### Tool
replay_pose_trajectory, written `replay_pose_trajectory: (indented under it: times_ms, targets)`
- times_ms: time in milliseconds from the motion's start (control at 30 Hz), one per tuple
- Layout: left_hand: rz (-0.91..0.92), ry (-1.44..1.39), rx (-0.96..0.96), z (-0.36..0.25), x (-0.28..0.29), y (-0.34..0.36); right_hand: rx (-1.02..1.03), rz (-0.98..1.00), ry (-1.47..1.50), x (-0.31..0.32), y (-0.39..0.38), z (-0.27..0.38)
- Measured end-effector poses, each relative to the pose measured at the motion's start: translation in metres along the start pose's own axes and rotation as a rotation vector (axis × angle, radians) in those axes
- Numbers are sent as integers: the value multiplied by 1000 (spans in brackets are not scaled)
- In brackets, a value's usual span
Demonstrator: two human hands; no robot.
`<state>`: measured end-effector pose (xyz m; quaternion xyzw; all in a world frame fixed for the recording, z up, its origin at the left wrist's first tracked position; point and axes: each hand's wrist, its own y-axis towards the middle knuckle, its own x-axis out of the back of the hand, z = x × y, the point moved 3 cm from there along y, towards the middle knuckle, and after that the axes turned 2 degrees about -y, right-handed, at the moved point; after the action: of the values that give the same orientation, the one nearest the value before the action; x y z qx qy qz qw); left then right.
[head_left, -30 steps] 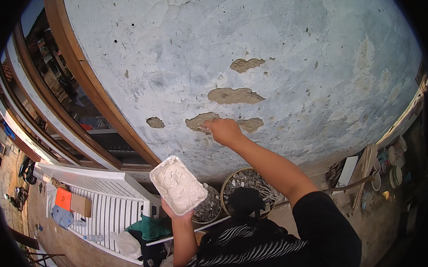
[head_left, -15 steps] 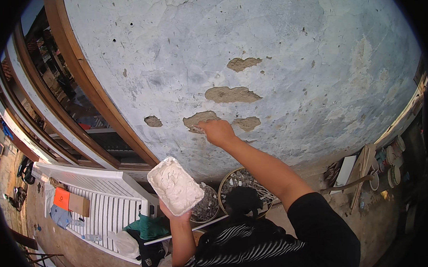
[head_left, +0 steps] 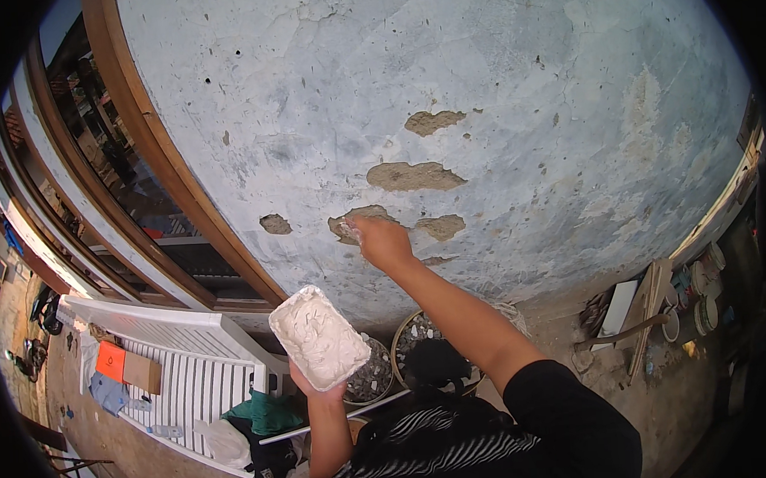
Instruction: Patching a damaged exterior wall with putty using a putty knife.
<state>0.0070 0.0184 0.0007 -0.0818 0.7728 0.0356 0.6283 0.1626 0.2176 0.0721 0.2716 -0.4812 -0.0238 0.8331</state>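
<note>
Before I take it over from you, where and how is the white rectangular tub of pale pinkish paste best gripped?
Probably by both long sides of the white rectangular tub, coming from its upper end in view: those straight edges are uncovered there, while the left hand supports the lower end.

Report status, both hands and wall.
Left hand holds white rectangular tub of pale paste. Right hand at rough brown patch in weathered bluish wall. Hand partly blocks view.

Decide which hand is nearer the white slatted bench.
Left: the left hand, under a white tray, is just right of the bench; the right hand is farther, at a bare patch on the wall.
</note>
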Motion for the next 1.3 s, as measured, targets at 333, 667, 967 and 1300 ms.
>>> replay_pose_trajectory:
  times_ms: [333, 667, 967, 1300]
  targets:
    - [4, -27, 0, -6, 0, -2, 44, 59, -31, -1, 1, -5]
    - [-8, -54, 46, 0, -6, -1, 42, 107, -34, -5, 0, -5]
    - [-29, -34, 38, 6, -8, -1, 43, 34, 20, 27, -6, -6]
    - [-15, -1, 3, -2, -3, -4, 10, 51, 14, 21, -2, -13]
